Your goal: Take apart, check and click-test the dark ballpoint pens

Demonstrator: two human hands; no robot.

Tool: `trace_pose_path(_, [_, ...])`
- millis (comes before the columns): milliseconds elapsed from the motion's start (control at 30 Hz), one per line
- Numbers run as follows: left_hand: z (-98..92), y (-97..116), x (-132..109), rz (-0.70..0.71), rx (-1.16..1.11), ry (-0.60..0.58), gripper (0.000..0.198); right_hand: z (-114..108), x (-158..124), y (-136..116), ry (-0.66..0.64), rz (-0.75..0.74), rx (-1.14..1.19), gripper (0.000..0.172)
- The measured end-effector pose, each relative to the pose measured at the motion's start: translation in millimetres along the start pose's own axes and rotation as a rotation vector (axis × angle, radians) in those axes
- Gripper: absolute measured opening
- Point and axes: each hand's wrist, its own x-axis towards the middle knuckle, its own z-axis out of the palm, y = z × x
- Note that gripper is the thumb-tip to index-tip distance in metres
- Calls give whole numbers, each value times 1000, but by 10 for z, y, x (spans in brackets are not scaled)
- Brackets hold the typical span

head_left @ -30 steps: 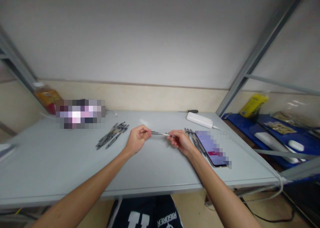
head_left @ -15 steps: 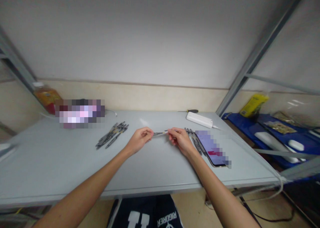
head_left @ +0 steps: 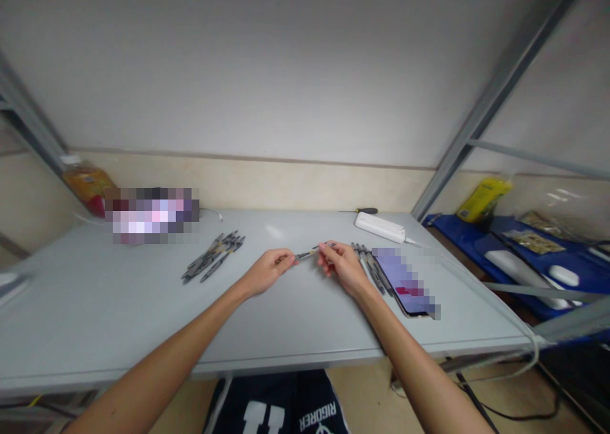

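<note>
Grey and slim, mostly dark along the barrel: held a pen (head_left: 303, 256) over the middle of the worktop (head_left: 286, 326), tilted slightly upward toward the right. Pinched its barrel end in the left hand (head_left: 267, 272), fingers closed narrowly around the grey part. Pinched the other, thinner end in the right hand (head_left: 345, 266), fingers likewise drawn to a narrow grip, with a small dark piece showing at their tips. Could not make out the exact kind of that piece, too small and soft in view.

Judged to be partway through joining or parting the pen's pieces in the short gap between the hands; could not tell which, nor tell touching ends from already seated ones. Seemed to call next for a steady hold on the left and a small, straight push, pull or twist on the right, in line with the barrel, without bending the thin middle section.

Had a loose heap of grey pens (head_left: 214, 257) lying well to the left, and a tidier row of pens (head_left: 373, 270) lying just beyond the right hand, close beside a phone (head_left: 403, 284). Had a white device (head_left: 380, 228) and a screwdriver (head_left: 368, 211) farther back, both untouched.
</note>
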Motion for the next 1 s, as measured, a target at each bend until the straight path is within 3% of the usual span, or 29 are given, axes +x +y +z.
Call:
trace_pose_path(200, [2,-5,-3,5,-24,-49,32,31,-1,67,-126,-57,-194,39])
trace_pose_path(600, [35,105,-57,36,163,-136,34,66,-67,-13,-192,-68,-405,51])
trace_pose_path(1000, [118,160,-75,111,288,49,26,161,-43,56,-62,-132,-346,55])
